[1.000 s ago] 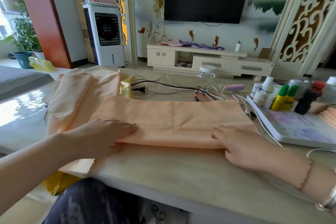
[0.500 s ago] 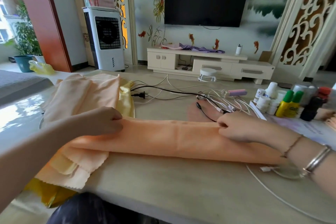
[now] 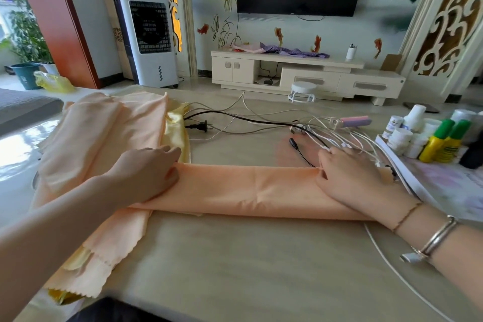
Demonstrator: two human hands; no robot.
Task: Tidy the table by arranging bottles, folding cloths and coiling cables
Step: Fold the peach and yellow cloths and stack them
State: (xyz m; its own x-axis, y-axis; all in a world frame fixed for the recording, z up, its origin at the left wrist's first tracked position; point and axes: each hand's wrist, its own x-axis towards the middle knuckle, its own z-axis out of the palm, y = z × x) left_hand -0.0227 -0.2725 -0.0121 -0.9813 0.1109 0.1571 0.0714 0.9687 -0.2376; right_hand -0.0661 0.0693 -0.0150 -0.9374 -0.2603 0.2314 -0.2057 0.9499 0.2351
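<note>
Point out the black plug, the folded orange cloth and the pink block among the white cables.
black plug (image 3: pixel 199 126), head view, on the plug body.
folded orange cloth (image 3: pixel 248 187), head view, on the middle of the folded strip.
pink block (image 3: pixel 356 121), head view, on its top face.

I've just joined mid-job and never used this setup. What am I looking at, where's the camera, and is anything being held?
There is no machine here: these are a person's two bare hands, seen from one wide-angle camera worn on the head, looking forward and down. On the table lies a peach cloth folded into a long band. The left hand and the right hand both rest flat on it, pressing; neither grips anything. Behind lie tangled cables, more cloths at left, and bottles on a tray at right.
</note>
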